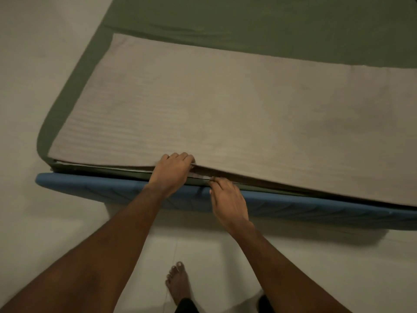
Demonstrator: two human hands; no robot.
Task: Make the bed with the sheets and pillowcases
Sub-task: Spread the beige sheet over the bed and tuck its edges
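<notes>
- Right now my left hand [173,169] grips the near edge of the beige sheet [225,114], fingers curled over it.
- My right hand [228,199] sits just beside, fingers curled at a pale layer [200,176] beneath; whether it grips, I cannot tell.
- That beige sheet lies flat over the green sheet [270,30], above the blue bed base [90,188].

A pale, smooth tiled floor [33,53] fills the surroundings, with 1 faint grout line running near the bottom centre. 1 bare foot [178,285] stands on it, with a dark garment hem [186,306] just below.
</notes>
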